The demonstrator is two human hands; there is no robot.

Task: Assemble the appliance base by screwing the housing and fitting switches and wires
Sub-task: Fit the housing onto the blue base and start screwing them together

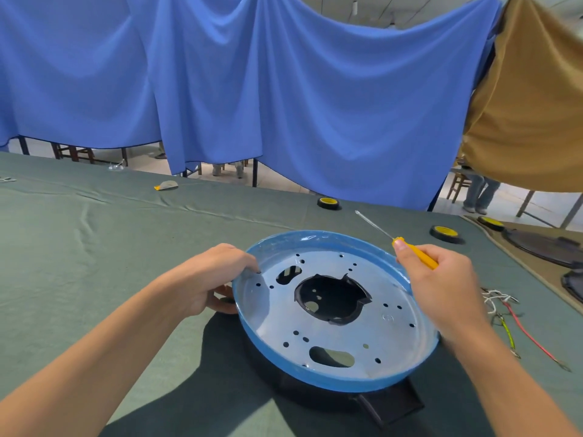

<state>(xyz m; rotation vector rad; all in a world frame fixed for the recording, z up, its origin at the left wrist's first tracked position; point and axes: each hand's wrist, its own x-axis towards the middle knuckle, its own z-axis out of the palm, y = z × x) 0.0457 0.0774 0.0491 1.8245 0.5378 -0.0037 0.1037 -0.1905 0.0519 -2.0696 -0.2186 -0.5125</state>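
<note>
Head view; one housing (pixel 277 316), one screwdriver (pixel 417 252), three tape rolls (pixel 328 202)

Green-clothed table (pixel 94 231): black base (pixel 394 402), tape rolls (pixel 328 202), wires (pixel 517 320), possibly paper scrap (pixel 166 185).

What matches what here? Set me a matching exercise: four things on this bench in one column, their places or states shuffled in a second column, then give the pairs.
Things:
1. yellow-handled screwdriver
2. blue-rimmed housing
3. loose wires
4. leftmost tape roll

States:
A. lying on the green cloth, right of the housing
B. gripped at its rim by the left hand
C. near the far edge of that cloth, untouched
D. held in the right hand, shaft pointing away

Pairs: 1-D, 2-B, 3-A, 4-C.
</note>
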